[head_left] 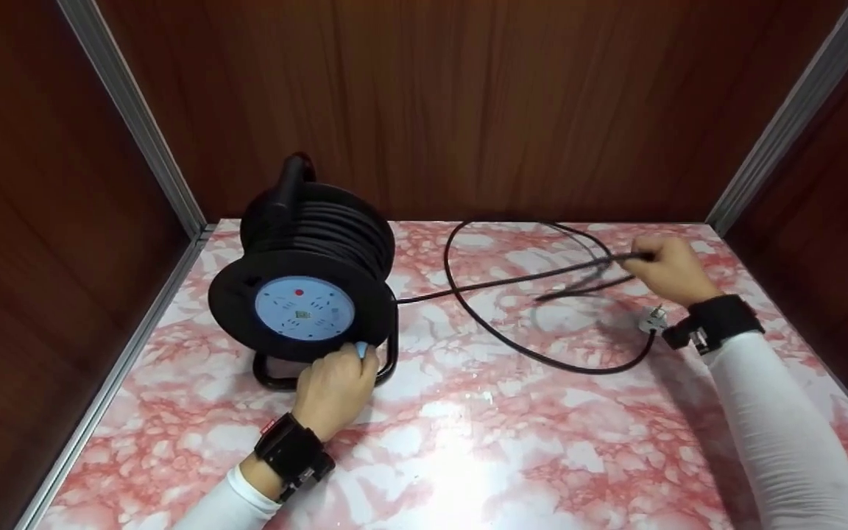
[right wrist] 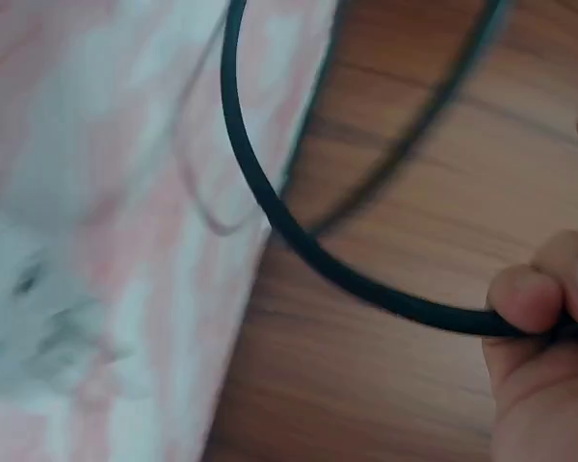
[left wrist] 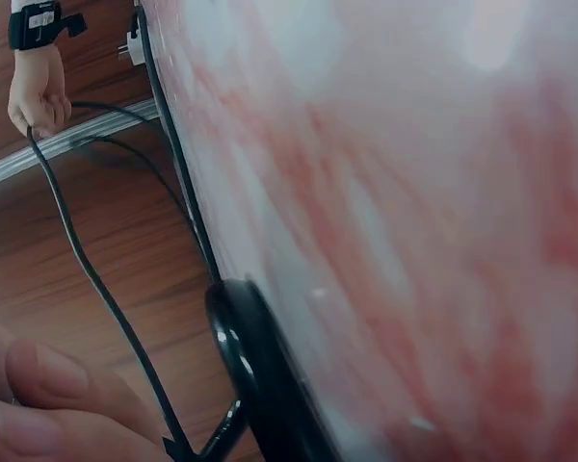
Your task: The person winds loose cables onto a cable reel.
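A black cable reel (head_left: 225,294) with a blue socket face (head_left: 305,308) stands at the left on its tubular frame (head_left: 277,383), much cable wound on its drum. At the lower right of the reel's face, my left hand (head_left: 336,386) grips the blue winding knob (head_left: 361,349). My right hand (head_left: 668,271), raised above the right of the table, holds the black cable (head_left: 520,278), which runs fairly straight from the reel to it. Beyond that hand the loose cable loops back to a white plug (head_left: 654,319). In the right wrist view curled fingers (right wrist: 528,296) close round the cable.
Under everything is a table (head_left: 468,442) with a red-and-white marbled top. Brown wood-grain panels (head_left: 468,110) enclose the back and both sides, joined by metal corner strips (head_left: 137,118). The loose cable loop spreads over the table's right half.
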A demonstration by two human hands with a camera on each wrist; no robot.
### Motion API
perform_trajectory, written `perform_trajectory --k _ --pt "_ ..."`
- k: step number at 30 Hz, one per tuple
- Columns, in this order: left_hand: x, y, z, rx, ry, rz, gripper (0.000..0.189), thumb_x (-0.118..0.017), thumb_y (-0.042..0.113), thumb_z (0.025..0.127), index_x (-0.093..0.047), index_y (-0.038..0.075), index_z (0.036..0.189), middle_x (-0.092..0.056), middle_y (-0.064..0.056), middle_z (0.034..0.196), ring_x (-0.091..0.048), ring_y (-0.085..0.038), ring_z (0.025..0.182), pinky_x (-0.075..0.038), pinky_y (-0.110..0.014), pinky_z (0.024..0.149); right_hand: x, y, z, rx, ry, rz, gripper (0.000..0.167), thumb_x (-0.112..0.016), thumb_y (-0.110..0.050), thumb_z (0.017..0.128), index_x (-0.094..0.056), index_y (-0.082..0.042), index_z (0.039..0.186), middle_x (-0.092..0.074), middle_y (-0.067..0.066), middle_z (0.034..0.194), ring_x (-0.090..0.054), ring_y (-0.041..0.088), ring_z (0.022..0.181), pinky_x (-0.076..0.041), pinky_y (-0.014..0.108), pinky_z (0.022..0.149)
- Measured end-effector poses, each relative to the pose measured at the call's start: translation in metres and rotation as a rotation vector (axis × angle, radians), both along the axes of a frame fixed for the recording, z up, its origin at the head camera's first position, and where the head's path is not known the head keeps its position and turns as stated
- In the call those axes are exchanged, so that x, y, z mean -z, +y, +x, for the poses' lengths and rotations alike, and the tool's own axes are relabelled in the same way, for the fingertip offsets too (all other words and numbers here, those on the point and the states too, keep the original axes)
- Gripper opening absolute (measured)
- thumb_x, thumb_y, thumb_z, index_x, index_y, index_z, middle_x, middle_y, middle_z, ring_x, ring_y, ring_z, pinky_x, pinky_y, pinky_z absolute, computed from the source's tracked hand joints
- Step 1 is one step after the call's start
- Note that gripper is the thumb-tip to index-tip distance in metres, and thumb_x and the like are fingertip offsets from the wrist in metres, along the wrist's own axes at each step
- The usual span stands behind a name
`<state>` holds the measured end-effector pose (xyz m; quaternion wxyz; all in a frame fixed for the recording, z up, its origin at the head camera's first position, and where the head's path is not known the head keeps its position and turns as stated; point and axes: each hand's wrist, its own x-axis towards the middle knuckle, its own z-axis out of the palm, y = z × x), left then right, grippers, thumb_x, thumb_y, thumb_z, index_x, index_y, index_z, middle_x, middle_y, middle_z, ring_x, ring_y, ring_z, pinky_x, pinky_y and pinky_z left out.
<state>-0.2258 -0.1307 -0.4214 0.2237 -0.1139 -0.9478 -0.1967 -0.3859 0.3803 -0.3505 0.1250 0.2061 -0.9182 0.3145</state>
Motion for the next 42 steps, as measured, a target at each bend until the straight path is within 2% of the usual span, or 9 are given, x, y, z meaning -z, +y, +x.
perform_trajectory --k 6,9,12,16,21,25,30,35,42 --pt "-0.003 -0.01 -0.001 -0.073 -0.238 0.107 0.046 -0.045 0.037 0.111 -0.054 0.013 0.072 -0.054 -0.007 0.066 -0.067 -0.039 0.064 -0.052 -0.055 0.054 0.014 0.008 0.004 0.0 -0.144 0.121 0.021 -0.072 -0.008 0.094 -0.063 -0.013 0.076 -0.053 -0.003 0.064 -0.05 0.013 0.055 -0.04 0.028 0.051" --pt "-0.003 -0.016 -0.001 -0.087 -0.307 0.132 0.049 -0.044 0.042 0.111 -0.055 0.014 0.073 -0.058 -0.007 0.068 -0.068 -0.036 0.068 -0.052 -0.055 0.057 0.004 0.014 0.002 0.039 -0.043 0.058 0.017 -0.071 -0.004 0.093 -0.065 -0.009 0.078 -0.055 0.001 0.068 -0.05 0.015 0.06 -0.039 0.027 0.056" --pt "-0.002 -0.023 0.0 -0.105 -0.349 0.142 0.049 -0.043 0.044 0.11 -0.058 0.014 0.074 -0.062 -0.009 0.072 -0.069 -0.036 0.071 -0.053 -0.056 0.059 -0.005 0.024 0.0 0.133 0.146 0.056 0.019 -0.071 -0.004 0.091 -0.064 -0.009 0.074 -0.054 0.002 0.067 -0.047 0.018 0.063 -0.034 0.028 0.06" --pt "-0.001 -0.034 0.001 -0.128 -0.384 0.159 0.048 -0.044 0.04 0.11 -0.066 0.01 0.079 -0.066 -0.01 0.076 -0.07 -0.037 0.073 -0.054 -0.059 0.062 0.005 0.039 0.002 0.212 0.164 0.117 0.025 -0.072 -0.01 0.092 -0.059 -0.013 0.07 -0.05 0.001 0.064 -0.046 0.022 0.062 -0.032 0.034 0.059" --pt "-0.001 -0.047 0.001 -0.152 -0.427 0.201 0.048 -0.044 0.038 0.109 -0.068 0.008 0.08 -0.068 -0.01 0.078 -0.071 -0.034 0.073 -0.054 -0.06 0.066 0.026 0.041 0.006 0.184 0.004 0.184 0.025 -0.069 -0.013 0.096 -0.057 -0.015 0.075 -0.054 0.003 0.069 -0.05 0.025 0.065 -0.036 0.04 0.061" --pt "-0.001 -0.053 0.003 -0.162 -0.448 0.204 0.05 -0.042 0.038 0.11 -0.066 0.01 0.077 -0.068 -0.01 0.078 -0.07 -0.031 0.072 -0.054 -0.059 0.065 0.024 0.034 0.002 0.163 -0.065 0.228 0.026 -0.067 -0.017 0.1 -0.057 -0.014 0.076 -0.054 0.003 0.068 -0.05 0.024 0.065 -0.037 0.039 0.062" --pt "-0.001 -0.055 0.002 -0.166 -0.448 0.193 0.052 -0.04 0.04 0.111 -0.065 0.012 0.075 -0.066 -0.009 0.075 -0.069 -0.031 0.071 -0.055 -0.058 0.066 0.003 0.03 -0.008 0.131 0.011 0.23 0.027 -0.067 -0.019 0.102 -0.057 -0.013 0.078 -0.053 0.002 0.068 -0.049 0.023 0.063 -0.036 0.039 0.059" --pt "-0.001 -0.057 0.002 -0.153 -0.437 0.187 0.051 -0.041 0.039 0.111 -0.065 0.011 0.075 -0.065 -0.009 0.073 -0.069 -0.031 0.071 -0.055 -0.058 0.068 -0.005 0.039 -0.011 0.198 0.097 0.194 0.03 -0.069 -0.019 0.101 -0.057 -0.011 0.075 -0.051 0.004 0.067 -0.047 0.025 0.062 -0.034 0.04 0.059" --pt "-0.003 -0.072 0.003 -0.141 -0.441 0.189 0.05 -0.042 0.037 0.111 -0.065 0.011 0.074 -0.061 -0.008 0.07 -0.064 -0.026 0.065 -0.054 -0.055 0.064 0.018 0.056 -0.001 0.279 -0.13 0.24 0.041 -0.063 -0.04 0.106 -0.062 -0.007 0.082 -0.053 0.005 0.069 -0.049 0.027 0.066 -0.037 0.043 0.064"
